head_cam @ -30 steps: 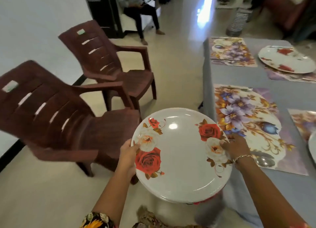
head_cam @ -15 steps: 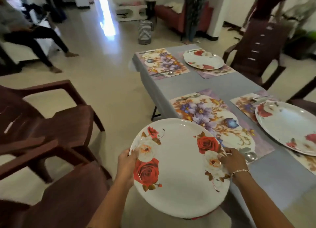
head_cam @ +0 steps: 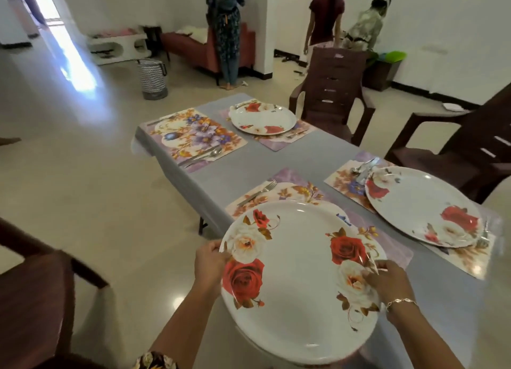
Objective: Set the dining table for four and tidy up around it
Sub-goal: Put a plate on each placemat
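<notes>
– Holding the rose-patterned plate (head_cam: 301, 280) over the near edge of the tabletop (head_cam: 318, 158): the left hand (head_cam: 208, 263) is gripping its left rim, the right hand (head_cam: 387, 281) is gripping its right rim. What is threatening this step?
– Part of the plate is hanging past the tabletop; a loosening grip could be dropping it. Lowering it skewed could be trapping the fork (head_cam: 258, 194) on the near placemat (head_cam: 298, 190).
– What is differing from half a second ago?
– The plate is covering more of that placemat, and less of the brown chair (head_cam: 33, 299) is showing.
</notes>
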Motion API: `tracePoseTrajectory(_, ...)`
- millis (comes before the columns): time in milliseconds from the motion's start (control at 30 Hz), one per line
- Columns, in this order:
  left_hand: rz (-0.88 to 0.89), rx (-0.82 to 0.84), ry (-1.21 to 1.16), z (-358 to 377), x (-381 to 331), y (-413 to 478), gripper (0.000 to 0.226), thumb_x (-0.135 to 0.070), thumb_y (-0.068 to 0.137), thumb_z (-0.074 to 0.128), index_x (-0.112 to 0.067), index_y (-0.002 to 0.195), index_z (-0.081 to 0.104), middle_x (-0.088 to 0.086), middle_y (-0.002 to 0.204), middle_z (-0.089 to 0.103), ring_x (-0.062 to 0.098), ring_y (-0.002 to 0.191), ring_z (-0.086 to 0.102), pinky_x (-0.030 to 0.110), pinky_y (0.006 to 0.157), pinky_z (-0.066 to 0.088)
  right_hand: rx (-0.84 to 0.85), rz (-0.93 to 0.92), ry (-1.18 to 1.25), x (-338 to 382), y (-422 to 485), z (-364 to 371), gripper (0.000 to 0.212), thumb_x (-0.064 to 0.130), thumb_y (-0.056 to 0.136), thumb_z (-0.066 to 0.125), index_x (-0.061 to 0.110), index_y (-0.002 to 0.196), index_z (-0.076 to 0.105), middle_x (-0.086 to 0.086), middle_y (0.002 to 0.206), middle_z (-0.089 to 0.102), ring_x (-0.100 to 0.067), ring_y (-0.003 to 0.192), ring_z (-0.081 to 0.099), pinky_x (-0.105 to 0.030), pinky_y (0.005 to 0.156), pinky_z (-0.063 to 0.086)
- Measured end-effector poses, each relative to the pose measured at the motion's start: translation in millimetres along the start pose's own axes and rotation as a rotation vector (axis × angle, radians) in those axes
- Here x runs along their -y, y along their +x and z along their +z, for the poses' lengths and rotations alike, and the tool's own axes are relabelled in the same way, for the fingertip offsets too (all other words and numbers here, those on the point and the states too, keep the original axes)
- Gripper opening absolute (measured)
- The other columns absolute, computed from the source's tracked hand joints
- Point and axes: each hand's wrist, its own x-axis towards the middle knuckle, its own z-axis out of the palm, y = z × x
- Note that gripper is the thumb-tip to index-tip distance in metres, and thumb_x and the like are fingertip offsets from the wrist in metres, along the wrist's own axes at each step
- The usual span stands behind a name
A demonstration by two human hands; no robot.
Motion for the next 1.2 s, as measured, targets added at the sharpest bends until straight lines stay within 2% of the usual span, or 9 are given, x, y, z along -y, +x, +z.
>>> tracePoseTrajectory(100,0.008,0.055,0.079,19.9,-11.0,40.5,0.020,0.013,0.081,0.056,-0.005,0.085,0.065,0.014,0.077,0.067,0.025,0.066,0.063,0.032,0.060,0.052,-0.031,0.002,-0.037,4.4,23.1,4.7,0.021,-0.001,0.082,0.062,-0.001,0.102,0.056,-0.013,0.089,0.054,-0.026,0.084,0.049,-0.031,0.074,0.036)
tracePoseTrajectory(233,0.028,0.136,0.219,46.1,-26.5,80.3,0.024,0.013,0.083,0.052,-0.007,0.084,0.065,0.010,0.078,0.066,0.024,0.072,0.062,0.030,0.059,0.053,-0.062,0.045,-0.085,7.7,50.6,12.6,0.013,-0.003,0.082,0.059,0.007,0.080,0.049,-0.008,0.072,0.051,-0.026,0.078,0.049,-0.030,0.065,0.034)
tracePoseTrajectory(367,0.079,0.181,0.392,66.6,-36.5,110.5,0.024,0.011,0.080,0.056,-0.010,0.081,0.068,0.002,0.073,0.067,0.022,0.072,0.065,0.029,0.062,0.054,-0.102,0.105,-0.192,14.0,71.1,17.9,0.013,0.001,0.084,0.055,0.000,0.097,0.053,-0.018,0.089,0.059,-0.026,0.080,0.051,-0.030,0.069,0.037)
tracePoseTrajectory(467,0.081,0.204,0.466,77.8,-38.8,131.4,0.025,0.010,0.078,0.060,-0.013,0.076,0.069,0.005,0.076,0.068,0.030,0.082,0.067,0.042,0.078,0.057,-0.126,0.150,-0.222,14.2,82.3,21.4,0.017,0.001,0.083,0.057,-0.006,0.098,0.058,-0.021,0.090,0.063,-0.026,0.078,0.053,-0.028,0.067,0.039)
tracePoseTrajectory(600,0.119,0.264,0.564,94.6,-46.0,154.9,0.027,0.008,0.077,0.060,-0.007,0.095,0.072,0.001,0.080,0.067,0.027,0.084,0.066,0.038,0.079,0.056,-0.148,0.226,-0.261,16.0,90.0,26.8,0.023,0.003,0.083,0.060,-0.007,0.104,0.058,-0.022,0.097,0.064,-0.033,0.091,0.059,-0.032,0.074,0.044)
tracePoseTrajectory(700,0.138,0.335,0.629,105.4,-52.0,167.6,0.025,0.009,0.075,0.061,-0.008,0.088,0.072,-0.001,0.071,0.066,0.028,0.079,0.066,0.038,0.076,0.057,-0.188,0.274,-0.275,18.4,85.5,31.2,0.028,0.005,0.085,0.059,-0.003,0.112,0.055,-0.023,0.109,0.062,-0.035,0.103,0.057,-0.032,0.081,0.043)
tracePoseTrajectory(833,0.175,0.392,0.721,117.8,-48.8,187.1,0.026,0.008,0.072,0.060,-0.015,0.075,0.072,0.008,0.077,0.071,0.030,0.078,0.067,0.044,0.077,0.057,-0.231,0.331,-0.293,17.8,82.3,34.0,0.029,0.005,0.087,0.055,0.001,0.115,0.053,-0.021,0.112,0.060,-0.036,0.104,0.056,-0.034,0.084,0.043)
tracePoseTrajectory(1100,0.274,0.400,0.846,128.4,-39.0,206.1,0.017,0.002,0.079,0.057,-0.004,0.085,0.071,0.013,0.085,0.071,0.031,0.080,0.066,0.044,0.077,0.056,-0.265,0.377,-0.330,18.8,81.3,39.5,0.027,0.006,0.086,0.055,0.005,0.113,0.052,-0.018,0.109,0.061,-0.035,0.100,0.057,-0.035,0.082,0.045)
tracePoseTrajectory(1200,0.321,0.365,0.868,130.0,-40.7,203.6,0.019,-0.003,0.084,0.057,-0.005,0.102,0.064,0.010,0.102,0.067,0.029,0.094,0.062,0.036,0.084,0.051,-0.274,0.370,-0.355,18.1,82.5,40.0,0.027,0.005,0.086,0.055,0.005,0.113,0.052,-0.019,0.108,0.062,-0.036,0.100,0.057,-0.035,0.081,0.044)
